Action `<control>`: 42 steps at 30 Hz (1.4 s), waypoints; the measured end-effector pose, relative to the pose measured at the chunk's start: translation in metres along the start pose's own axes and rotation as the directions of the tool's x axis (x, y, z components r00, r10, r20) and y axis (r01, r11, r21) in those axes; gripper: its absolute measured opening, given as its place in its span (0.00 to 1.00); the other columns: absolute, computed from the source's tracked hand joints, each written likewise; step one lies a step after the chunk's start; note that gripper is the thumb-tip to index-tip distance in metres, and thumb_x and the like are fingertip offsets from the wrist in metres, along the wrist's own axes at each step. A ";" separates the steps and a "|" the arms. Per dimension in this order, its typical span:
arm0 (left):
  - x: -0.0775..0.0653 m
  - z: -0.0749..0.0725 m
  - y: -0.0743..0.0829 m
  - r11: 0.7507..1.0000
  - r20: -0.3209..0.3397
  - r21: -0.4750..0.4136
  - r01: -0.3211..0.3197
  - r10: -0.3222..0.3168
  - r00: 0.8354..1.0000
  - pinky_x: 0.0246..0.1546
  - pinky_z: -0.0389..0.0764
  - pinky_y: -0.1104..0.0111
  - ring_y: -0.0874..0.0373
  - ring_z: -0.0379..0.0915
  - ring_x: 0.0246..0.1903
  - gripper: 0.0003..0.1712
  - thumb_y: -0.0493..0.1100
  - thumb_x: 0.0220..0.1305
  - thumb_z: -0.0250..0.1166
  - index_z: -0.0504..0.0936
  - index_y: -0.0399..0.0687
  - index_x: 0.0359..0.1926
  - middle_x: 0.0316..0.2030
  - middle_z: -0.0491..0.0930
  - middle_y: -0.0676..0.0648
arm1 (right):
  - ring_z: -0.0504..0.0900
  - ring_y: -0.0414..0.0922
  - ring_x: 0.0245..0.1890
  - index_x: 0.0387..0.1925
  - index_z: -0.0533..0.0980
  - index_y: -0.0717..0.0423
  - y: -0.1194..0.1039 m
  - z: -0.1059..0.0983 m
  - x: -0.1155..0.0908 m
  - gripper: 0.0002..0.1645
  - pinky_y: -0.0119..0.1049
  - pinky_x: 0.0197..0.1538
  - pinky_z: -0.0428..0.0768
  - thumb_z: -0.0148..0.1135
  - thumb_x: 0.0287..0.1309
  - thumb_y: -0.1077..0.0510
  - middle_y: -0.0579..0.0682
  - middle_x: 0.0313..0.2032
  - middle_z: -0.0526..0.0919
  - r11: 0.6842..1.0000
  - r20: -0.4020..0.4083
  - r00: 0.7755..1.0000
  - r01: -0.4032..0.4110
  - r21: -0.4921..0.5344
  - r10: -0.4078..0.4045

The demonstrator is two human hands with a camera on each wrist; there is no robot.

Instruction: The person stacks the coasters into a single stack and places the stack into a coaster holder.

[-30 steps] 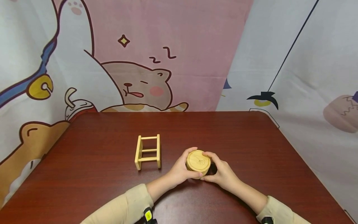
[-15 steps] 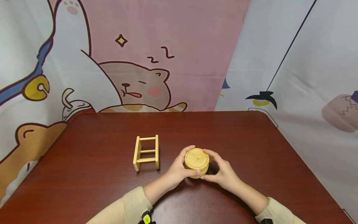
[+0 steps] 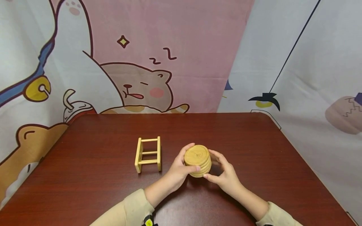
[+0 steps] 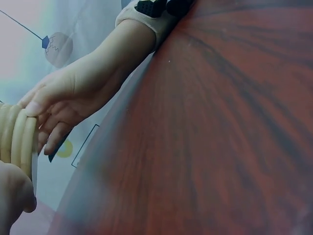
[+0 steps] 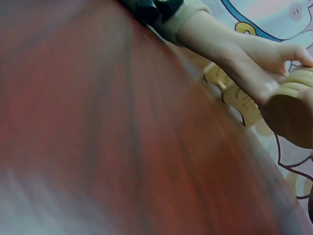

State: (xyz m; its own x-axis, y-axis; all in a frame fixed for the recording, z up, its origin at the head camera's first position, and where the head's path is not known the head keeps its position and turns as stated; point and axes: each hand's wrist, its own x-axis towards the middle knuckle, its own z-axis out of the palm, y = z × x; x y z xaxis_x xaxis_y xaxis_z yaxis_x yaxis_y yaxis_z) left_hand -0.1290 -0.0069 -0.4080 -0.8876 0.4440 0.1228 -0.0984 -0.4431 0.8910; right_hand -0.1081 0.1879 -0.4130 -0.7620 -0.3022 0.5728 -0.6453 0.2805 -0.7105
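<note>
A stack of several round wooden coasters (image 3: 196, 154), the top one engraved with a thin line design, is held tilted above the table. My left hand (image 3: 176, 171) grips its left side, thumb across the front edge and fingers behind. From the right, my right hand (image 3: 227, 174) pinches the lower part of the stack with thumb and fingertips. In the left wrist view the right thumb presses the edge of the end coaster (image 4: 28, 142). The right wrist view shows the flat underside of the bottom coaster (image 5: 291, 115) against the left palm.
A small wooden rack (image 3: 149, 161) with side panels and crossbars stands on the dark red-brown table (image 3: 107, 188), left of the hands. A printed cartoon cloth (image 3: 195, 37) hangs behind the table and along its sides.
The coaster stack has risen slightly and tilted, so more of its layered side shows. My left hand has moved up a little with it. The rack stays in place.
</note>
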 end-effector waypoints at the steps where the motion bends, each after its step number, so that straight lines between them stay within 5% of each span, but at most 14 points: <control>1: 0.000 0.001 0.001 1.000 -0.003 -0.019 0.003 -0.003 1.000 0.56 0.68 0.63 0.52 0.70 0.54 0.49 0.25 0.49 0.63 0.51 0.41 0.71 0.57 0.70 0.41 | 0.73 0.37 0.55 0.62 0.62 0.71 0.002 0.002 -0.001 0.49 0.31 0.52 0.73 0.74 0.34 0.78 0.61 0.55 0.75 1.000 -0.022 1.000 -0.008 0.011 0.008; 6: 0.000 0.004 0.004 0.993 -0.014 -0.120 0.022 -0.024 1.000 0.55 0.68 0.64 0.54 0.70 0.52 0.47 0.27 0.50 0.61 0.51 0.42 0.71 0.56 0.71 0.43 | 0.72 0.41 0.56 0.63 0.62 0.69 0.007 0.015 -0.007 0.46 0.31 0.56 0.70 0.69 0.39 0.80 0.51 0.57 0.72 0.992 -0.127 0.991 -0.025 0.124 0.041; 19: -0.003 0.015 0.009 0.967 -0.044 -0.253 0.006 -0.017 0.999 0.52 0.70 0.67 0.58 0.71 0.49 0.45 0.28 0.53 0.58 0.51 0.42 0.71 0.54 0.72 0.47 | 0.73 0.43 0.52 0.64 0.62 0.68 -0.011 0.038 -0.008 0.45 0.30 0.52 0.72 0.65 0.41 0.83 0.57 0.58 0.71 0.977 -0.321 0.944 -0.008 0.214 0.078; 42: -0.004 0.018 0.002 0.961 -0.063 -0.272 -0.038 0.022 0.998 0.50 0.71 0.69 0.59 0.71 0.46 0.41 0.31 0.49 0.60 0.56 0.43 0.65 0.52 0.71 0.48 | 0.73 0.45 0.55 0.62 0.65 0.70 -0.019 0.044 -0.002 0.51 0.32 0.56 0.70 0.72 0.30 0.83 0.63 0.56 0.73 0.985 -0.383 0.924 0.042 0.167 0.026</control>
State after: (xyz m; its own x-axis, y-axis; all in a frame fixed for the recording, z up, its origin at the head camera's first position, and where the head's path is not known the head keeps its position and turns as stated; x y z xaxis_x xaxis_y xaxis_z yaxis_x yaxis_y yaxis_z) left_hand -0.1179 0.0045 -0.3987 -0.9162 0.3841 0.1142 -0.1832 -0.6550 0.7331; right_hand -0.0923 0.1430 -0.4188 -0.7410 0.0767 0.6671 -0.6585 0.1116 -0.7443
